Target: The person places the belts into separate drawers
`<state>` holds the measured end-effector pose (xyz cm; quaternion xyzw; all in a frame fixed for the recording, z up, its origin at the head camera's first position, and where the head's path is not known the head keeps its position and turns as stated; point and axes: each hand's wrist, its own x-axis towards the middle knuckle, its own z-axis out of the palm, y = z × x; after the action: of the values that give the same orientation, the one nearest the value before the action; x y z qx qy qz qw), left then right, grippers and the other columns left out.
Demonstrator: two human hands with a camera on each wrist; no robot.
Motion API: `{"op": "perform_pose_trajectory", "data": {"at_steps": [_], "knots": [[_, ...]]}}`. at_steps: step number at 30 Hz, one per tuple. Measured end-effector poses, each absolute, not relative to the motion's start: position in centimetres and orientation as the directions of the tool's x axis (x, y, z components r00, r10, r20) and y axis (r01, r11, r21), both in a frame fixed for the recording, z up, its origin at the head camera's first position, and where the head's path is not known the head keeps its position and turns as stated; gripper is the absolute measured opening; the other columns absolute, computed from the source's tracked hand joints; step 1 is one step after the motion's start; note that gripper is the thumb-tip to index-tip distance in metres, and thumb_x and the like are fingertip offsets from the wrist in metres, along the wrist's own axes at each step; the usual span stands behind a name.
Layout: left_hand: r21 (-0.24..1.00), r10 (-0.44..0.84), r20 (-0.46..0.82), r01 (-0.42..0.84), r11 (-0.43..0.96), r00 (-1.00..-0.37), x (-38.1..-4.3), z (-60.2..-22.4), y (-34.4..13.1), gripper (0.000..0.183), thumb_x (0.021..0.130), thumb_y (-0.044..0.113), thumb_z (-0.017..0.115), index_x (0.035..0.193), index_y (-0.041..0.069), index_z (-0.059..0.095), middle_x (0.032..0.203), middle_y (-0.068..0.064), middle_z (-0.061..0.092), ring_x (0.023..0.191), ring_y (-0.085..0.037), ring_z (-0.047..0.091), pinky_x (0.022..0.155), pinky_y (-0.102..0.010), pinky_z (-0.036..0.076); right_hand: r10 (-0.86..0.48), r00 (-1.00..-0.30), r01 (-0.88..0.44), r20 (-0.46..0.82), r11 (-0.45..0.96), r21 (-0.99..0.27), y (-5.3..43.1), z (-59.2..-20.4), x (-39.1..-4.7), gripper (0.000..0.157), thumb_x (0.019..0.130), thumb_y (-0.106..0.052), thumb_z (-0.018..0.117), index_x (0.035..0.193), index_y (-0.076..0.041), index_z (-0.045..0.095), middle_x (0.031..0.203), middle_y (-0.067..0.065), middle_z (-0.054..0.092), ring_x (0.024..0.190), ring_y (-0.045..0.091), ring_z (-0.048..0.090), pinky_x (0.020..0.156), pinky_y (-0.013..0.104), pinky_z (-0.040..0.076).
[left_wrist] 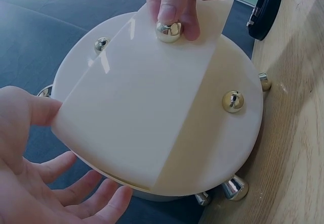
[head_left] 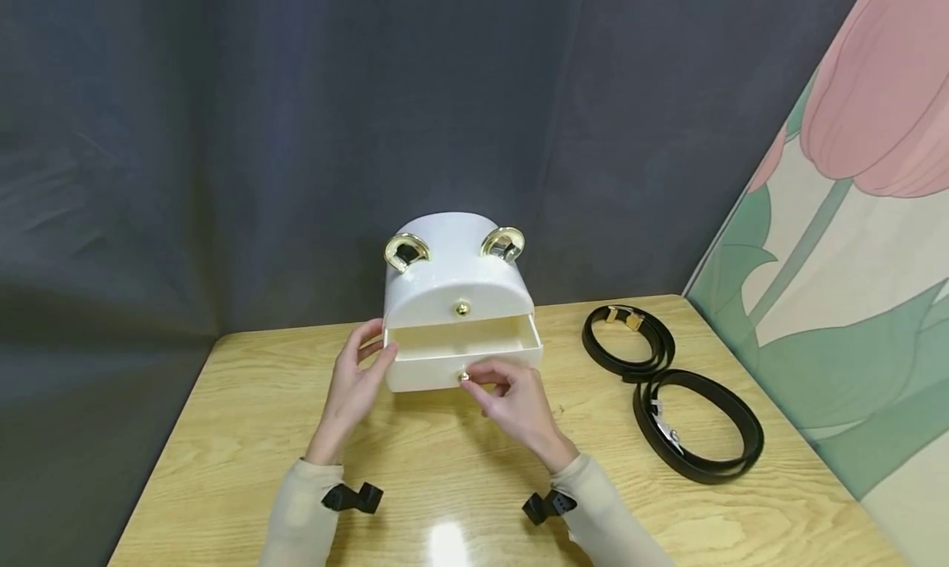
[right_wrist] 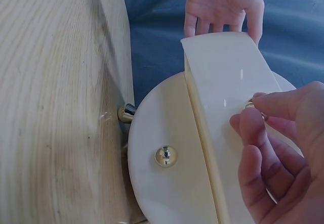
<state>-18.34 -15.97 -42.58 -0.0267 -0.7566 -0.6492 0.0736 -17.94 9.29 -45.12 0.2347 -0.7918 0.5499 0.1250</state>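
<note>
A white rounded storage box with gold rings on top stands on the table in the head view. Its middle drawer is pulled out, and the inside I can see looks bare. My right hand pinches the small gold knob on that drawer's front. On the other side, my left hand rests against the drawer's left end and the box side. In the left wrist view its fingers are spread, the thumb touching the drawer's edge. Other gold knobs sit above and below the drawer.
Two coiled black belts lie to the right on the wooden table: one with a gold buckle, a nearer one with a silver buckle. A dark curtain hangs behind. A tulip-patterned panel stands on the right.
</note>
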Motion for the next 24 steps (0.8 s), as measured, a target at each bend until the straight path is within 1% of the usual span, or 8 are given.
{"op": "perform_pose_trajectory", "data": {"at_steps": [7,13,24], "knots": [[0.979,-0.045,0.144,0.136,0.155,-0.988,-18.4,-42.5,-15.9,0.053,0.108,0.016,0.064,0.157,0.007,0.046,0.161,-0.016,0.045,0.147,-0.038,0.047,0.114,-0.054,0.048,-0.231,-0.852,-0.522,0.470,0.305,-0.797,9.5,-45.1,-17.4,0.014,0.090,-0.005,0.085,0.104,-0.006,0.081,0.096,0.012,0.083,0.052,0.009,0.063,0.047,0.020,0.052],[0.978,-0.052,0.134,0.124,0.168,-0.990,-18.2,-42.4,-16.0,0.054,0.108,0.017,0.064,0.157,0.008,0.046,0.162,-0.016,0.044,0.147,-0.038,0.047,0.115,-0.054,0.047,-0.239,-0.847,-0.530,0.475,0.306,-0.791,9.6,-45.2,-17.0,0.014,0.090,-0.006,0.085,0.104,-0.007,0.081,0.095,0.011,0.083,0.049,0.003,0.059,0.045,0.020,0.050],[0.980,-0.043,0.130,0.122,0.155,-0.991,-18.3,-42.3,-16.1,0.054,0.107,0.016,0.064,0.157,0.008,0.045,0.162,-0.016,0.044,0.148,-0.037,0.047,0.116,-0.053,0.046,-0.228,-0.856,-0.515,0.464,0.307,-0.800,9.7,-45.3,-16.3,0.015,0.090,-0.005,0.085,0.104,-0.007,0.081,0.096,0.011,0.083,0.049,0.000,0.058,0.045,0.021,0.052]]}}
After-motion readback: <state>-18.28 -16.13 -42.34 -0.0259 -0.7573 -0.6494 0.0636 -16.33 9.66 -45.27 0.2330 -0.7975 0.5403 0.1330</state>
